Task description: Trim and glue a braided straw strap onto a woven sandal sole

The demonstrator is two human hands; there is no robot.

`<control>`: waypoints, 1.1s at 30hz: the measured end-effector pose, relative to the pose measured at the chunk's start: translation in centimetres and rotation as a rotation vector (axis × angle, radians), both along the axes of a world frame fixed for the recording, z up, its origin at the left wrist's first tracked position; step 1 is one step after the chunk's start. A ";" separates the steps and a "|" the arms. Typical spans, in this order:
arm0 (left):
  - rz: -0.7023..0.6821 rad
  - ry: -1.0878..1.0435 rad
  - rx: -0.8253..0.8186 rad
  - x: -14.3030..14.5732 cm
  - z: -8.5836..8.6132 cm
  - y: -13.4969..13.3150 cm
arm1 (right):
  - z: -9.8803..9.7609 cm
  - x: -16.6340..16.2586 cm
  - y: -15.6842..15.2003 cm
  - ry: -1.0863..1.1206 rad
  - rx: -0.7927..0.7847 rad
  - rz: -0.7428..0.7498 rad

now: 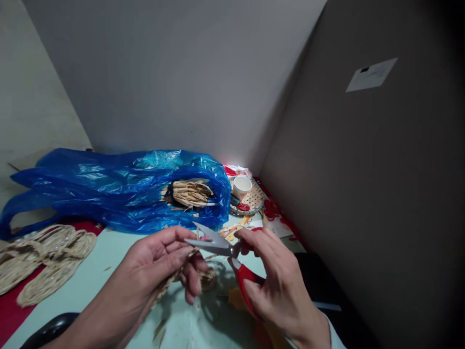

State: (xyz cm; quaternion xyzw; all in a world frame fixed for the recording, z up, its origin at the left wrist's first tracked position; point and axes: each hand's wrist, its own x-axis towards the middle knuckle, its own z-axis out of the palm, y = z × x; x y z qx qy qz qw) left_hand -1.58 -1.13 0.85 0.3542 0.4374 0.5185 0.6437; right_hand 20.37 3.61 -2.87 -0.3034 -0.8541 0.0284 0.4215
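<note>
My left hand [156, 264] pinches a braided straw piece [208, 279] between thumb and fingers, and much of that piece is hidden behind the hand. Red-handled scissors [221, 241] sit in my right hand [283, 274], with thumb and fingers around the handles. The two blades are spread apart and point left, right by my left fingertips and the upper end of the straw. Whether a blade touches the straw, I cannot tell.
A blue plastic bag [119, 194] lies behind, with a tied bundle of dried straw [192, 194] at its mouth. Woven straw slippers [60, 259] rest at left. A white cup [242, 185] stands on a woven tray [256, 196]. A black object [51, 329] shows at lower left.
</note>
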 end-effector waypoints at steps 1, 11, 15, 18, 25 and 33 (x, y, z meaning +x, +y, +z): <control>0.007 -0.037 -0.041 0.0 0.0 0.0 | 0.0 0.0 0.0 -0.030 0.003 -0.014; 0.006 -0.198 -0.152 -0.2 -0.7 -0.3 | -0.2 -0.1 0.4 -0.050 -0.088 0.021; 0.085 -0.223 -0.177 0.0 -0.1 -0.1 | 0.0 -0.1 0.0 -0.051 -0.042 -0.006; 0.155 -0.209 -0.202 0.2 0.3 0.0 | 0.1 0.1 -0.5 -0.107 0.096 -0.038; 0.207 -0.240 -0.203 0.4 -0.6 -0.3 | 0.4 0.1 -0.3 -0.205 0.291 -0.084; 0.138 -0.252 -0.201 0.7 -1.5 -0.4 | 0.2 -0.4 -0.7 -0.207 0.273 -0.104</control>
